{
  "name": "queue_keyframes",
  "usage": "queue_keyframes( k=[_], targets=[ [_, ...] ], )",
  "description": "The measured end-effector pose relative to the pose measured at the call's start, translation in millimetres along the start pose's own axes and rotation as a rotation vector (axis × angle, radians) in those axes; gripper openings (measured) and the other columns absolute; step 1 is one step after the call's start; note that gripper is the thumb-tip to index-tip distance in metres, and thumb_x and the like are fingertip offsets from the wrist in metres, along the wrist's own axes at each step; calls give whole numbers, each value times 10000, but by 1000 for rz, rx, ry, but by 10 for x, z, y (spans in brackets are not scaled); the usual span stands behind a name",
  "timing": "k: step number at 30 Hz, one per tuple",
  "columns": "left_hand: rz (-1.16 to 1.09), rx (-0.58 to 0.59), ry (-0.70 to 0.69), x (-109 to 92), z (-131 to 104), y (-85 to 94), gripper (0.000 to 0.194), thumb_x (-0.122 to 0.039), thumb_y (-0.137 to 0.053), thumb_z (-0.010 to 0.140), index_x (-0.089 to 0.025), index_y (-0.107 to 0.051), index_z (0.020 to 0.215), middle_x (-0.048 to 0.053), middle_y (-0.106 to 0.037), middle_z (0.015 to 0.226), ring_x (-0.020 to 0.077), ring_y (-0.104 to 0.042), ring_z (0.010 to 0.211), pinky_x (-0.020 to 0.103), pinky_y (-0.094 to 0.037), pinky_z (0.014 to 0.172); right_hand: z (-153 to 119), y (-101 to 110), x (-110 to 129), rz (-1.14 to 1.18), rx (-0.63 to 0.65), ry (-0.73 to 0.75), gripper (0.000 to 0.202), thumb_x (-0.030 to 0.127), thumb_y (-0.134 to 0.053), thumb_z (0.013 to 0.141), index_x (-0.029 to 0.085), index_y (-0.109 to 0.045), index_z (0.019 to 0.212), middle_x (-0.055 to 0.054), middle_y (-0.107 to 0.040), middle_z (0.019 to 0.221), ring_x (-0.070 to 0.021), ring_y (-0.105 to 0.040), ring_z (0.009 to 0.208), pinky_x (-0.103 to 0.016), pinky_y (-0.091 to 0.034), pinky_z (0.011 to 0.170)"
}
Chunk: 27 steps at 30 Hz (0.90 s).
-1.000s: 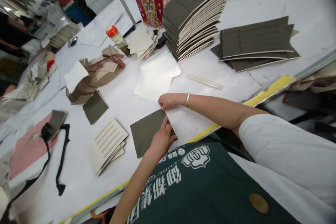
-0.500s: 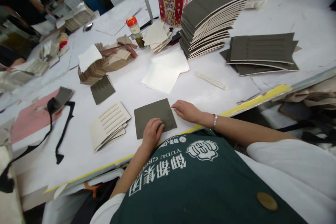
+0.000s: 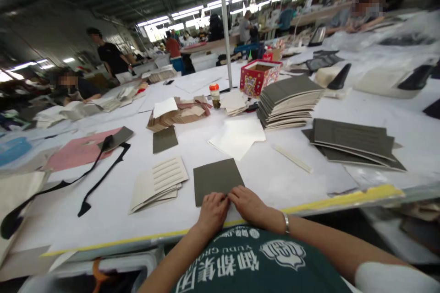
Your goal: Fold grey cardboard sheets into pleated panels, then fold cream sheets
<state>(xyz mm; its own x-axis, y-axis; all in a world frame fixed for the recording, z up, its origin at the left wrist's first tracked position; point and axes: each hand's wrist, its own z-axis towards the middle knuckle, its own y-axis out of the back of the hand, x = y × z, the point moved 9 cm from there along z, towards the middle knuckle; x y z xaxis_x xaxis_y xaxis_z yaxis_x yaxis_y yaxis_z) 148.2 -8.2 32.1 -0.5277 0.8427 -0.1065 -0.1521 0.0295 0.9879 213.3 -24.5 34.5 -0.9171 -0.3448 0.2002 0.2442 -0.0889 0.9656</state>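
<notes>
Fingers [image 3: 219,198] of my left hand [image 3: 211,214] and right hand [image 3: 250,206] bend, pinch unclear, at the near edge of an olive-grey rectangular sheet [image 3: 217,177], best pressed evenly.

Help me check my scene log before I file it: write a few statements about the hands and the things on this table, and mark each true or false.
1. The left hand and right hand are both at the near side of the dark sheet. True.
2. The silver bracelet is on the left wrist. False: the bracelet is on the right wrist.
3. The jar with the orange-red lid stands upright. True.
4. The red box is nearer the person than the tall stack of dark cards. False: the red box is farther away, beyond the tall stack.
5. The pink sheet lies left of the ribbed cream cards. True.
</notes>
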Motion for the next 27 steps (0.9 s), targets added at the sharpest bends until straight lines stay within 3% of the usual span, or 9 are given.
queue_keyframes(
  k=[4, 10, 15, 19, 24, 27],
  targets=[
    [-74, -49, 81, 32, 32, -37, 223, -236, -448, 842, -232, -588, 1016, 70, -592, 1020, 215, -520, 933, 388, -415, 806, 59, -20, -31, -51, -73, -77, 211, 62, -453, 774, 173, -615, 852, -74, -584, 824, -215, -525, 781, -348, -454, 708],
    [-188, -61, 33, 126, -219, -181, 382, -237, -485, 807, -204, -495, 1188, 80, -558, 1180, 208, -496, 1078, 375, -386, 972, 16, -156, 104, 3, -179, 73, 334, 16, -430, 749, 202, -627, 943, -80, -611, 902, -207, -553, 826, -338, -488, 758],
    [-148, -83, -17, 167, -321, -154, 360, -205, -446, 825, -179, -518, 1177, 83, -575, 1175, 201, -512, 1073, 367, -409, 958, 40, -149, 181, 81, -170, 165, 342, 72, -422, 790, 178, -606, 1058, -88, -610, 954, -200, -534, 877, -342, -471, 818],
    [-175, -55, -8, 278, -372, -88, 331, -202, -397, 857, -150, -558, 1142, 108, -585, 1161, 211, -521, 1065, 385, -408, 954, -29, -83, -3, 113, -73, 101, 335, 100, -410, 815, 150, -602, 1085, -103, -600, 1005, -201, -514, 929, -348, -444, 857],
    [-206, -41, 71, 605, -596, 6, 305, -249, -407, 862, -179, -596, 1091, 103, -582, 1165, 210, -523, 1067, 388, -391, 969, -300, 20, -395, 64, -17, -31, 341, 129, -392, 843, 146, -590, 1120, -115, -593, 1053, -199, -508, 958, -338, -413, 878],
    [-201, -69, 67, 625, -583, 99, 264, -264, -416, 864, -197, -622, 1016, 84, -627, 1071, 209, -550, 999, 421, -390, 945, -288, 92, -447, 18, -3, -57, 288, 191, -404, 865, 164, -628, 1045, -107, -618, 979, -203, -528, 905, -355, -406, 846]
  ],
)
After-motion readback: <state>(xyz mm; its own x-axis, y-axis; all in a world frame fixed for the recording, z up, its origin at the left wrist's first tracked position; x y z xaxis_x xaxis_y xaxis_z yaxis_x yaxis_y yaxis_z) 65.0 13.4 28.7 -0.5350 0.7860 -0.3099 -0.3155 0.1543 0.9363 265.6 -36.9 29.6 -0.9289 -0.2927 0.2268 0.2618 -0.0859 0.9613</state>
